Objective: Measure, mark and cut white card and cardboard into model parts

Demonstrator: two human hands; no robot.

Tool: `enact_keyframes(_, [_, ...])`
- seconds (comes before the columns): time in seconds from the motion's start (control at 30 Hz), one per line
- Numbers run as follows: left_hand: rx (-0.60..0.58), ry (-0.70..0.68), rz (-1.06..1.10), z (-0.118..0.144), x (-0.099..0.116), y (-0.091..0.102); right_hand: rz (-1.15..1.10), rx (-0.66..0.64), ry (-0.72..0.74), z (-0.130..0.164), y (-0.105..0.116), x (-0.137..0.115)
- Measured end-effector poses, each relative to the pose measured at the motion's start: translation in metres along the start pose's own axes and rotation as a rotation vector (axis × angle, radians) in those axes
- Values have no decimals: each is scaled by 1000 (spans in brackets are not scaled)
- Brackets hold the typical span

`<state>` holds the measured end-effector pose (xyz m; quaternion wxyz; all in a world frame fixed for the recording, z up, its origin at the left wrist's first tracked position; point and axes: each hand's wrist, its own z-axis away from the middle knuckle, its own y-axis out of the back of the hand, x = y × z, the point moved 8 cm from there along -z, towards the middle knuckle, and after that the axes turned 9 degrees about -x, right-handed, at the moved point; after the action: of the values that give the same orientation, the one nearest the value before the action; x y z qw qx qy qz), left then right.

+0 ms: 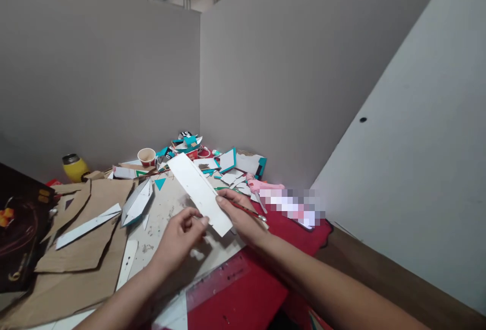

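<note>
Both of my hands hold a long white cardboard strip (193, 186) above the table, tilted from upper left to lower right. My left hand (178, 239) pinches its near end from the left. My right hand (239, 216) grips the same end from the right and also carries a thin red-handled tool (248, 212) between its fingers. Under the hands lies a stained whitish work surface (167, 208) and a red sheet (250, 294).
Brown cardboard pieces (83, 239) and white offcuts (136, 203) cover the left. Teal and white scraps (228, 165), a paper cup (147, 157) and a yellow bottle (74, 167) stand at the back. A clear ruler (212, 284) lies near me. Grey partition walls close in behind and on the right.
</note>
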<state>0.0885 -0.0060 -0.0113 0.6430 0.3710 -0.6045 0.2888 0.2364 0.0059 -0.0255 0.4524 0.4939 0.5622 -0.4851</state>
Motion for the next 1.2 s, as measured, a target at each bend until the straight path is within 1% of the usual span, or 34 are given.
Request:
enact_keyframes(0.03, [46,16,150,-2,-3,7,-13,-9,0,-2,-3,0])
enact_keyframes(0.07, [80,26,216,-4,-5,13,-24,-28,-4,-4,-7,1])
enact_keyframes(0.17, [147,43,250,-8,-13,26,-34,-125,-20,-8,-17,1])
enact_keyframes(0.23, [167,57,261,-9,-19,30,-22,-187,-24,-12,-20,0])
enact_keyframes(0.33, [160,72,256,-10,-24,28,13,-239,-9,-22,-20,-4])
enact_keyframes(0.4, [138,83,240,-11,-25,25,38,-253,2,-30,-18,-4])
enact_keyframes(0.47, [115,100,213,-13,-26,23,54,-252,1,-36,-17,-1])
enact_keyframes(0.6, [89,144,118,-15,-26,26,54,-238,-15,-41,-15,9])
enact_keyframes(0.63, [69,153,70,-13,-24,25,59,-232,-14,-41,-12,11])
enact_keyframes(0.7, [-14,174,-125,-6,-17,16,83,-221,-4,-44,-5,11])
enact_keyframes(0.73, [-127,178,-366,-2,-12,4,101,-217,3,-45,-1,10])
enact_keyframes(0.77, [-230,201,-623,4,-11,-8,121,-219,9,-47,4,9])
enact_keyframes(0.8, [-343,220,-832,11,-12,-21,141,-227,13,-49,8,8])
enact_keyframes(0.83, [-473,231,-981,18,-15,-34,155,-240,14,-51,11,8])
enact_keyframes(0.87, [-549,238,-1111,24,-16,-44,168,-261,13,-52,13,8])
enact_keyframes(0.9, [-597,240,-1198,27,-18,-51,182,-288,10,-53,14,8])
enact_keyframes(0.97, [-645,251,-1278,31,-19,-60,213,-352,6,-53,13,8])
enact_keyframes(1.03, [-666,271,-1284,31,-17,-63,250,-441,14,-50,8,5])
enact_keyframes(1.13, [-668,303,-1287,28,-11,-63,325,-565,61,-43,-2,-1])
enact_keyframes(1.2, [-660,312,-1309,27,-8,-62,377,-617,100,-40,-6,-5])
